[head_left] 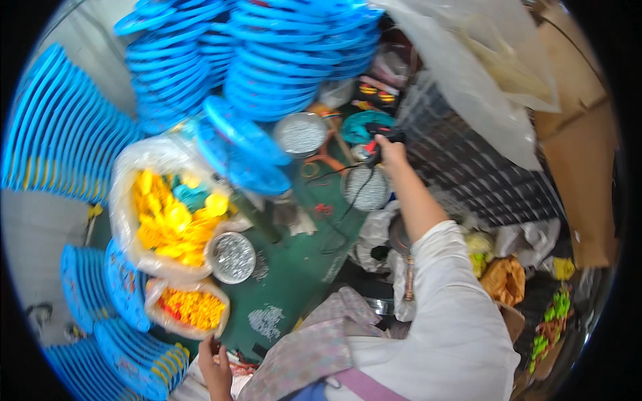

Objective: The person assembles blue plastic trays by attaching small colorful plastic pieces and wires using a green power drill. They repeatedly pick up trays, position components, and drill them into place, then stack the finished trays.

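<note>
My right hand (389, 151) is reached out to the far side of the green table, closed round a red-and-black corded power tool (372, 146). A thin black cord trails from it over a round tin of small silvery metal pieces (367, 188). Near the front edge, my left hand (214, 366) is low, its thumb and fingers apart, with nothing visible in it. Just beyond it lies a clear bag of small orange, yellow and red parts (193, 309). A blue disc-like plastic piece (244, 150) leans at mid-table beside a dark upright post (257, 217).
Tall stacks of blue plastic pieces (281, 60) stand at the back, with more stacked pieces (57, 127) on the left. A bag of yellow parts (170, 217) and a bowl of metal bits (232, 257) sit left of centre. A dark crate (478, 154) borders the right.
</note>
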### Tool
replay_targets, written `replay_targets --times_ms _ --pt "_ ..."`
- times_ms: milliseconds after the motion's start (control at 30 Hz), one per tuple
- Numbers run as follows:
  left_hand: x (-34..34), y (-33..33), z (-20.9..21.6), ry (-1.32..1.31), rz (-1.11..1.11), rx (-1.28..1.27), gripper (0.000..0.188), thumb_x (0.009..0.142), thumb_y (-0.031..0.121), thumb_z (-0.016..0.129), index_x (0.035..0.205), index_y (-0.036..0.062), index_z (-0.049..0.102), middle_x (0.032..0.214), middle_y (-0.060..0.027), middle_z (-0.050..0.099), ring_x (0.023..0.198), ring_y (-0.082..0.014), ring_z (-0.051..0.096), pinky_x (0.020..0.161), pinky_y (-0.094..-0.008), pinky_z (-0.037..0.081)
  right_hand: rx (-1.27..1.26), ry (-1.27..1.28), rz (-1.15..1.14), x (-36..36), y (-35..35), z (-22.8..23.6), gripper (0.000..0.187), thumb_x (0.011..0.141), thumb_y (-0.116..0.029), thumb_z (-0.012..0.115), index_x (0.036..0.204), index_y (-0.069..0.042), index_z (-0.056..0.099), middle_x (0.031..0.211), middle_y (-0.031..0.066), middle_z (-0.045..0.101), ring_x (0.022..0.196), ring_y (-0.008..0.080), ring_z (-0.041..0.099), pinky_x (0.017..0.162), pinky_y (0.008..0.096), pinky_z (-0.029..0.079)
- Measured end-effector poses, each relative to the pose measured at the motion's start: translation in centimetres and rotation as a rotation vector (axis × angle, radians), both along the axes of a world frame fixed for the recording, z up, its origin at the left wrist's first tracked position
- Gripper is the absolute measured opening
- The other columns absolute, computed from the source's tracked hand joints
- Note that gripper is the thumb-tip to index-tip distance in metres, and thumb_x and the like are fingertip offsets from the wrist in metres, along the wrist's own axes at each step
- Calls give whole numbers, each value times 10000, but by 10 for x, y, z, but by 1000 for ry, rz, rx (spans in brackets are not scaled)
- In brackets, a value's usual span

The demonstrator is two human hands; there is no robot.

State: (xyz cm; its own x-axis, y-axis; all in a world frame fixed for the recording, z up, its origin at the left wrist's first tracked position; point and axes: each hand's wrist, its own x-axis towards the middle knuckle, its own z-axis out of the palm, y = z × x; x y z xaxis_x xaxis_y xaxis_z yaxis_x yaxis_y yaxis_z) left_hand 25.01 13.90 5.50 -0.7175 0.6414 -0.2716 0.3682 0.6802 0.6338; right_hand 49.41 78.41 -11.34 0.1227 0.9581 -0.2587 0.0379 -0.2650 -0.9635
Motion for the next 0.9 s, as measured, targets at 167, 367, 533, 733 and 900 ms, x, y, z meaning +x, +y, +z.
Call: replay_targets --times_ms 167,367,533,733,900 --pt "6 6 13 -45 102 -18 423 880 -19 676 1292 -20 579 1046 -168 658 921 -261 681 839 -344 541 -188 -69 81 -13 -1 -7 254 982 -250 679 1053 -10 634 869 68 653 757 223 695 686 403 604" --pt "7 -41 -18 -23 342 -53 447 878 126 717 1297 21 600 1073 -167 673 906 -299 682 831 -383 544 146 -298 130 38 -24 3 313 971 -256 672 979 56 699 846 113 690 739 196 682 612 314 547" --pt "28 -116 -73 -276 912 158 362 964 146 634 1292 -3 598 1055 -124 670 858 -192 694 763 -318 576 402 -337 397 -35 -158 25 185 1027 -134 586 1181 -32 596 935 25 569 758 84 503 646 253 435" --pt "34 -182 -122 -408 1355 628 407 991 117 564 1355 -50 492 1163 -192 639 953 -259 698 823 -337 599 294 -39 1230 -164 -341 98 125 987 -56 596 1095 -21 647 977 30 615 837 99 596 760 249 500" --pt "-6 -231 -162 -365 1576 1183 499 978 78 552 1428 -57 384 1353 -267 516 1202 -370 608 1030 -428 530 211 50 1807 -249 -447 112 174 996 -100 609 1141 -6 627 906 53 676 767 94 642 682 240 515"
